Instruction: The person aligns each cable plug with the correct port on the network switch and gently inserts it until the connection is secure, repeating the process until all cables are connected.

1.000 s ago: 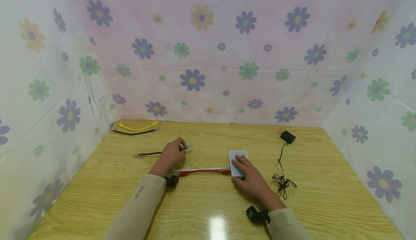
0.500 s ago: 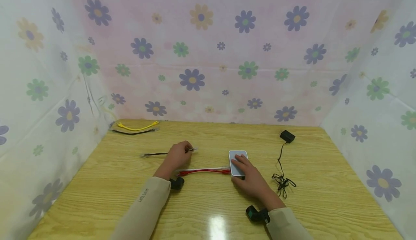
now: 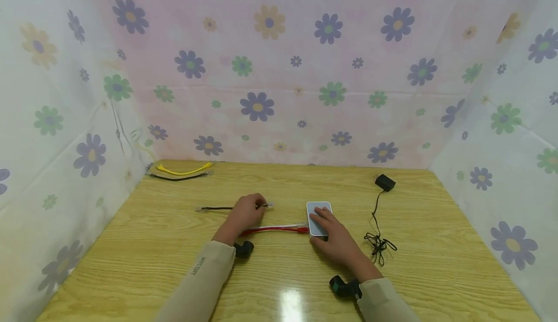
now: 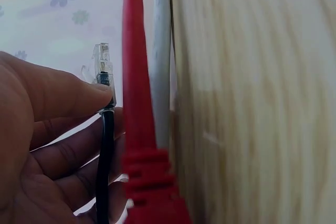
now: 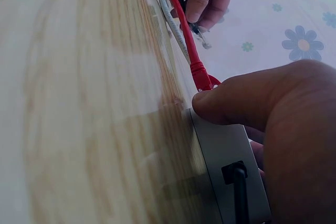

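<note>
My left hand (image 3: 246, 212) pinches a short black network cable (image 3: 215, 208) between thumb and fingers, close to its clear plug (image 4: 104, 59). The cable's other end trails left, just over or on the table. My right hand (image 3: 337, 242) holds a small white network box (image 3: 319, 206), fingers across its top and thumb on its near side. A red network cable (image 3: 279, 228) and a white one (image 5: 168, 19) run side by side from the box's left side. In the right wrist view, a black power cord (image 5: 241, 198) enters the near side.
A black power adapter (image 3: 385, 182) lies at the back right, its cord bunched in a tangle (image 3: 380, 247) right of my right hand. At the back left are a yellow cable (image 3: 183, 173) and another black cable (image 3: 178, 179). Flowered cloth (image 3: 279, 70) walls the table's back and sides.
My left hand has moved right and slightly nearer, drawing the black network cable toward the white box. The right hand has stayed on the box.
</note>
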